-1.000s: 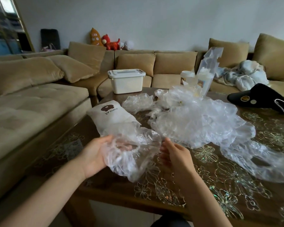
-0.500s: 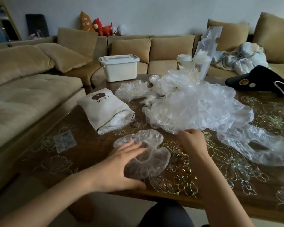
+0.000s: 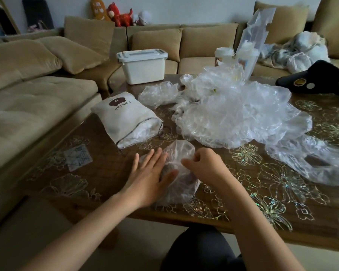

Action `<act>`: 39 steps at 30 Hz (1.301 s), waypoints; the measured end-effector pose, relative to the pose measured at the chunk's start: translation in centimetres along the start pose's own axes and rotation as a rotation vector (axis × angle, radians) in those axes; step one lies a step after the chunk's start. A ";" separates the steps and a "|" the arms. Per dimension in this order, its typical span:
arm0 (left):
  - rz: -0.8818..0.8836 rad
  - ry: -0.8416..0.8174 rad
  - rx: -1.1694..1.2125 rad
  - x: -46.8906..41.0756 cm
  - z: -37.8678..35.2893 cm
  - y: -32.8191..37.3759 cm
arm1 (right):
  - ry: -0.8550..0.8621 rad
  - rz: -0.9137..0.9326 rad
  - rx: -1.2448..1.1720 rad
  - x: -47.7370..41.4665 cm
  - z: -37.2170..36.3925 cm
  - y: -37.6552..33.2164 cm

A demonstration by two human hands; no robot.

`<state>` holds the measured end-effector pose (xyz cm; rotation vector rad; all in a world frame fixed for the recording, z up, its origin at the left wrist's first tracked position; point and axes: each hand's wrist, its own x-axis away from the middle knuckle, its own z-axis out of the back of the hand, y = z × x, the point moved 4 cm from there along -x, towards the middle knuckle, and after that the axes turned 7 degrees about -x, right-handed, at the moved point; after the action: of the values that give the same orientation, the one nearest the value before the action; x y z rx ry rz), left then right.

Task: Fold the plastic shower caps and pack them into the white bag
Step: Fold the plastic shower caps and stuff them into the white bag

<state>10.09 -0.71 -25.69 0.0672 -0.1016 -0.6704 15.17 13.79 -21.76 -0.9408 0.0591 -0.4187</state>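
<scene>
Folding one shower cap flat on the table looks to be the step in hand; it lies just on the person's side of the white bag, close to the bag's open mouth. The left hand lies flat on the cap with its fingers straight and spread, pinning the plastic down and grasping nothing. The right hand has its fingers curled in and pinches a gathered edge of the same cap. To do it well, I would keep the flat palm pressing so that trapped air escapes, bring the pinched edge across in one sweep, then crease it before letting go, since such slippery film probably springs back. By count: one white bag, with pale plastic showing at its mouth; one cap under the hands; one loose crumpled cap beyond the bag; one large heap to the bag's right, its number impossible to tell; and one lidded box farther beyond the bag.
</scene>
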 end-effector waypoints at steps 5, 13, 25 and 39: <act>0.005 0.012 -0.014 -0.2 -0.3 -0.4 | -0.111 -0.065 -0.164 0.2 0.4 0.5; 0.022 0.030 -0.012 0.1 0.0 -0.3 | 0.031 -0.174 -0.032 0.4 3.0 2.9; 0.012 0.295 0.146 0.6 2.3 -0.9 | 0.120 -0.091 0.144 -0.7 0.4 1.6; 0.039 0.068 -0.018 0.4 -0.6 -0.4 | 0.423 -0.021 0.465 -1.1 0.6 1.8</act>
<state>10.26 -1.28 -26.31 0.0708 -0.0313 -0.6296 14.91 15.59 -23.02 -0.3852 0.3226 -0.6151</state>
